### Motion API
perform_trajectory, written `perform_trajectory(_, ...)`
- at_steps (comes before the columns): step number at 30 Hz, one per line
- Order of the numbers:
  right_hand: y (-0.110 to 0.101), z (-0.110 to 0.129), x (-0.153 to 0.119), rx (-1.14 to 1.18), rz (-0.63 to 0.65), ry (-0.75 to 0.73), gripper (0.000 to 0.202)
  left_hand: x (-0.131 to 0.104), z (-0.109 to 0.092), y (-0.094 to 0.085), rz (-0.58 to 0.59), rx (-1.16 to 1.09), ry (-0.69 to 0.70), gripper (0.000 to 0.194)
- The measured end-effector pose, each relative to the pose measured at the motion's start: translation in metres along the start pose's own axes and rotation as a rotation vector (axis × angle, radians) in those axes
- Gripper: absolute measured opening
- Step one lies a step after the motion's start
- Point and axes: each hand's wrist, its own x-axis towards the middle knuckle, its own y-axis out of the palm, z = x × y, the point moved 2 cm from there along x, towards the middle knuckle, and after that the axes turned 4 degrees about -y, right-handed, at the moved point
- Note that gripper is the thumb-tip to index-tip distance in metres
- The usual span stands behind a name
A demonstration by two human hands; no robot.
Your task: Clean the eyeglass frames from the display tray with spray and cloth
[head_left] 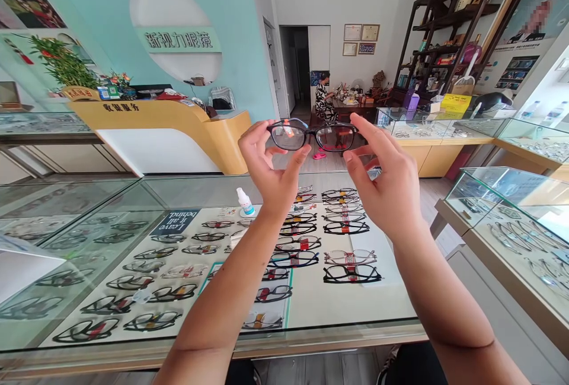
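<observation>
A pair of dark-framed glasses (312, 134) is raised above the glass display counter (355, 308), its lenses facing me. My left hand (275, 165) grips the left side of the frame, with the thumb under the left lens near the bridge. At the right end, my right hand (384, 171) pinches the frame between thumb and fingers. Red and orange marks show through or on the lenses. Below, rows of glasses (353, 273) lie on the counter, and a small white bottle (245, 201) stands left of my left forearm.
Glass cases with more glasses (528, 236) stand at the right. A yellow-fronted reception desk (146, 118) is at the back left. Beyond the counter, a person (326, 99) sits at a cluttered table near dark wooden shelves (448, 23). Pink slippers (319, 155) lie on the floor.
</observation>
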Motion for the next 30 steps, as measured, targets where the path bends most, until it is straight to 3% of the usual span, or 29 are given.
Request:
perform_trajectory(4, 0.006, -0.011, -0.001, 0.056, 0.03, 0.026, 0.065, -0.003, 0.001, -0.004, -0.071, 0.173, 0.093, 0.087)
perform_trajectory(10, 0.011, -0.018, 0.001, 0.152, 0.027, 0.105, 0.063, -0.008, -0.001, -0.009, -0.077, 0.28, 0.113, 0.097)
perform_trajectory(14, 0.008, -0.016, 0.002, 0.18, 0.034, 0.132, 0.062, -0.009, -0.006, -0.009, -0.1, 0.239, 0.119, 0.096)
perform_trajectory(21, -0.001, 0.001, 0.001, 0.114, 0.041, 0.124, 0.06, -0.001, 0.005, 0.0, -0.013, 0.004, -0.077, 0.089)
perform_trajectory(26, -0.002, 0.006, -0.003, 0.119, 0.031, 0.073, 0.058, 0.0, 0.013, 0.006, 0.01, -0.064, -0.076, 0.077)
perform_trajectory(30, -0.005, 0.005, -0.006, 0.112, 0.025, 0.053, 0.057, -0.003, 0.007, 0.004, 0.013, -0.002, -0.059, 0.08)
